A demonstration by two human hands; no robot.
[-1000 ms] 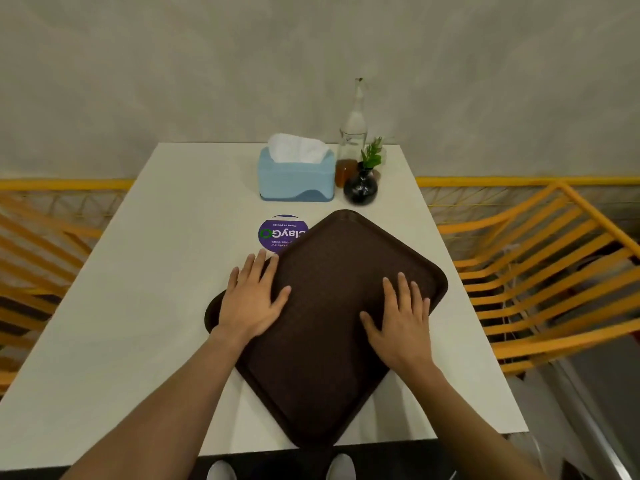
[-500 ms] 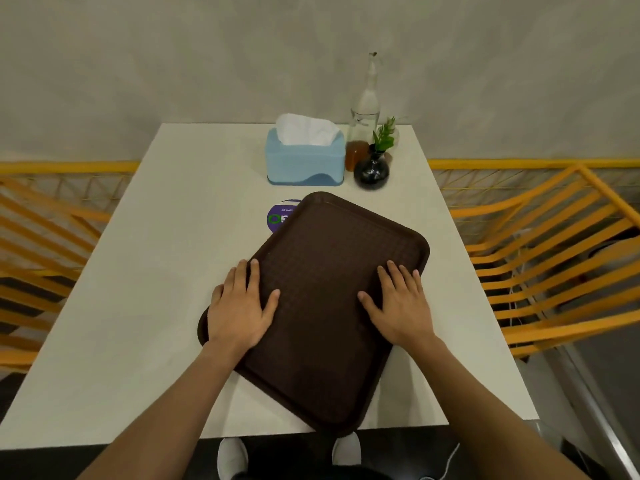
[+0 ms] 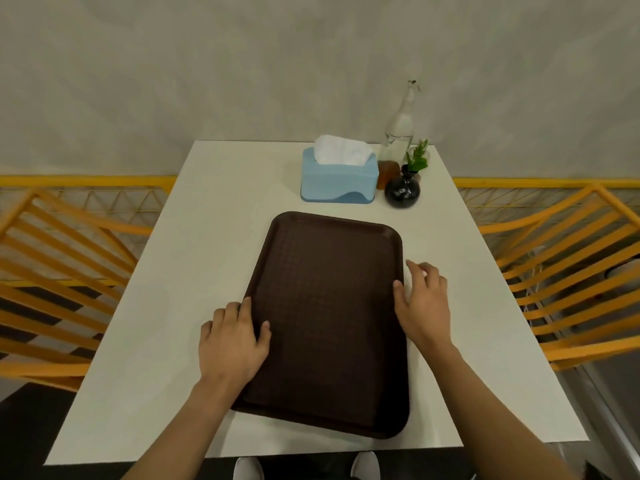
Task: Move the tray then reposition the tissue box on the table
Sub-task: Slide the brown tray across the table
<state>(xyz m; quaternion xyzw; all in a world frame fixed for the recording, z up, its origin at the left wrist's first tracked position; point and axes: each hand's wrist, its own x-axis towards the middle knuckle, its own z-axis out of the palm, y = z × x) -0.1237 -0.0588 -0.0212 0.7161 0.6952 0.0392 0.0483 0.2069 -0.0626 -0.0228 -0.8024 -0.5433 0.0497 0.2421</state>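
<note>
Tissue box (image 3: 339, 183) at far end of table (image 3: 194, 271), long axis across, just past tray (image 3: 329, 323) far edge, beside dark vase (image 3: 401, 190) & bottle (image 3: 398, 133). Straight ahead of both hands, well apart from fingers. Right hand (image 3: 422, 306) at tray's right rim, fingers loosely spread, gripping nothing; prob. nearer the box. Left hand (image 3: 232, 341) flat on tray's left edge, fingers apart.

Brown tray (image 3: 329, 323) near blue tissue box (image 3: 338, 180)

Tray (image 3: 332, 306) matt brown plastic, gridded; table (image 3: 214, 254) smooth white; vase (image 3: 401, 191) glossy black; bottle (image 3: 400, 129) clear glass
</note>
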